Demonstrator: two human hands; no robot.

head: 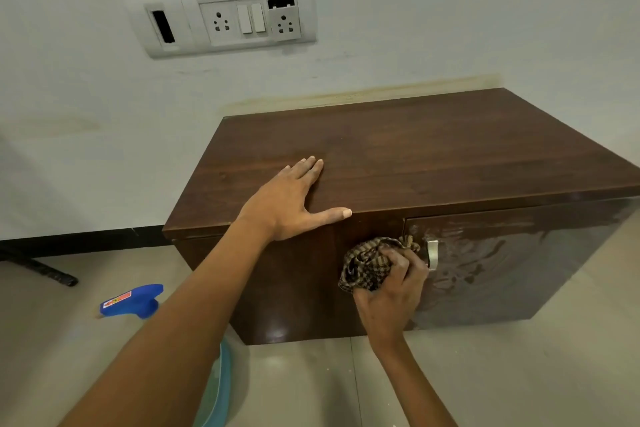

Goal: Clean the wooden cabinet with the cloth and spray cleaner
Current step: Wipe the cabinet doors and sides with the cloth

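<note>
Against the pale wall stood the low dark-brown wooden cabinet [415, 156], its base on the beige tiled floor [485, 374]. Left hand [294, 204] lay flat on the cabinet top near the front left corner, fingers together and pointing toward the wall, thumb stretched out along the front edge; palm down, holding nothing. Right hand [391, 295] was closed around a bunched brown-and-cream checked cloth [367, 265], pressing it to the cabinet front just left of the small silver metal door handle [432, 253]. Cloth sat at the seam between the plain left panel and the door. Door surface right of the handle showed wet, cloudy smears and streaks; left panel looked dark and glossy, with a light reflection near its bottom edge.

On the floor left of the cabinet, well apart from it, sat the blue plastic trigger head of the spray cleaner bottle [133, 300], red label on top; its body was hidden behind the left forearm. A teal curved rim [216, 388] showed beside that forearm; what it belonged to could not be told. White switch-and-socket plate [225, 22] was mounted on the wall above, left of the cabinet.
</note>
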